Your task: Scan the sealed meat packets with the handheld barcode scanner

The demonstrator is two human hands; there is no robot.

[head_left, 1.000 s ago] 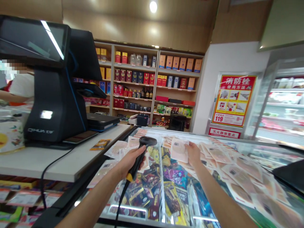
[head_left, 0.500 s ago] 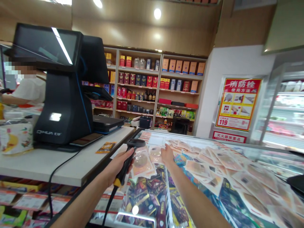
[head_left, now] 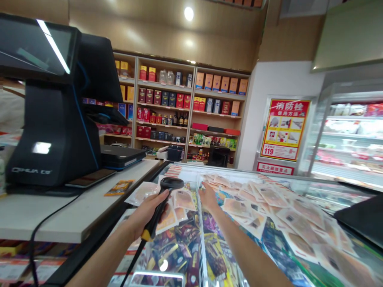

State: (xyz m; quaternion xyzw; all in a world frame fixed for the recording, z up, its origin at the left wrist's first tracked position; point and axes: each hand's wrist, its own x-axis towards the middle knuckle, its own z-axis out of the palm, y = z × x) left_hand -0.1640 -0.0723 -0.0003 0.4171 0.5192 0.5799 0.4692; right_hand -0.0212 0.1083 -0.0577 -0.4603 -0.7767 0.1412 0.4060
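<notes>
My left hand (head_left: 146, 213) is wrapped round the handle of a black and yellow barcode scanner (head_left: 160, 207), its head pointing away from me. Several flat, clear packets with tan, round contents lie under and around the scanner; one packet (head_left: 184, 199) shows right of its head, another packet (head_left: 142, 192) to the left. My right hand (head_left: 208, 198) reaches over the white divider at the near edge of a loose pile of similar packets (head_left: 263, 195). Its thumb and forefinger look apart, with nothing visible between them; the other fingers are mostly hidden.
Below the hands a glass-topped freezer (head_left: 176, 255) holds colourful wrapped items. On the left, a white counter (head_left: 60, 217) carries a black checkout terminal (head_left: 56, 131), a phone (head_left: 91, 178) and a small orange packet (head_left: 119, 187). A black object (head_left: 363, 219) juts in at right. Stocked shelves (head_left: 191, 111) stand behind.
My right hand has let go of a packet beside the scanner, and that packet now lies there. The view has swung to the right. The scanner stays in my left hand.
</notes>
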